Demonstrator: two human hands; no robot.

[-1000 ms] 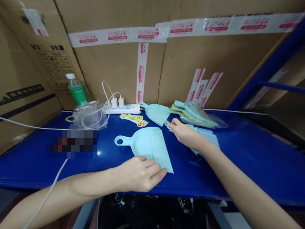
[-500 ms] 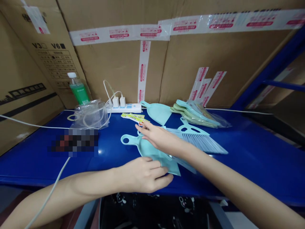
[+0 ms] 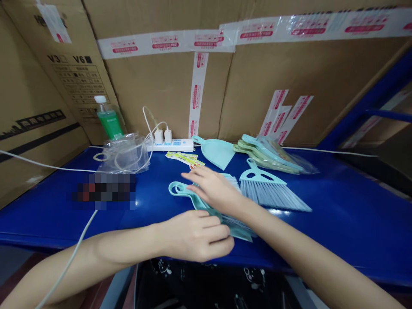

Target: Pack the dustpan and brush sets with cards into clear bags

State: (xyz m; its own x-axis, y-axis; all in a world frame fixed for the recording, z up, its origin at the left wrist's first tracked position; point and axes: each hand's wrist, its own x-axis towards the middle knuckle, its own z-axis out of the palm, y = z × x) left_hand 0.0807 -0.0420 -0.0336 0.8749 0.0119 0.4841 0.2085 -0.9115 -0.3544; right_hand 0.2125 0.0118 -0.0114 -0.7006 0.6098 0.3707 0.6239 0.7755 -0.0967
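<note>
A light teal dustpan (image 3: pixel 179 189) lies near the front of the blue table (image 3: pixel 337 214), handle to the left. A small brush (image 3: pixel 234 182) rests in it, its pale bristles showing past my wrist. My right hand (image 3: pixel 214 189) lies flat on top of the brush and pan, fingers stretched to the left. My left hand (image 3: pixel 196 236) is closed on the pan's wide front edge, fingers curled over it. A second teal brush (image 3: pixel 270 189) sits loose on the table just right of my right hand.
At the back lie another teal dustpan (image 3: pixel 216 151), a stack of bagged green and teal sets (image 3: pixel 272 153), printed labels (image 3: pixel 184 159), a power strip (image 3: pixel 170 146) with chargers, a clear bag (image 3: pixel 124 154) and a green bottle (image 3: pixel 107 118). Cardboard boxes (image 3: pixel 251 86) wall the back.
My right hand came from the back right, dragging brushes along, and laid one into the dustpan. The pan shifted slightly right. My left hand stayed on its front edge.
</note>
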